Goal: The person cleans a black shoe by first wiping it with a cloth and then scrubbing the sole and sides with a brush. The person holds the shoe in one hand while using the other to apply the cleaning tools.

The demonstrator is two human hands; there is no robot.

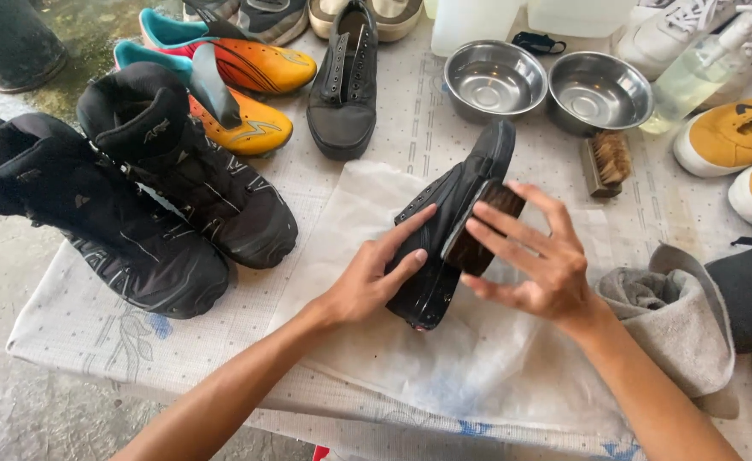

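Your left hand [376, 273] grips the black shoe [448, 226], tilted on its side, long axis running toward the steel bowls [495, 81]; your right hand [534, 260] presses a brush [487, 226] against its sole.

Both bare forearms reach in from the near edge of the table and converge on the black shoe [453, 226]. The left hand [374, 275] cups the shoe's near side, palm against it, index finger stretched up along its flank and thumb tucked beneath. The right hand [536, 260] lies just to the right of the shoe, wrist bent inward, fingers spread and extended, pressing toward its sole edge.
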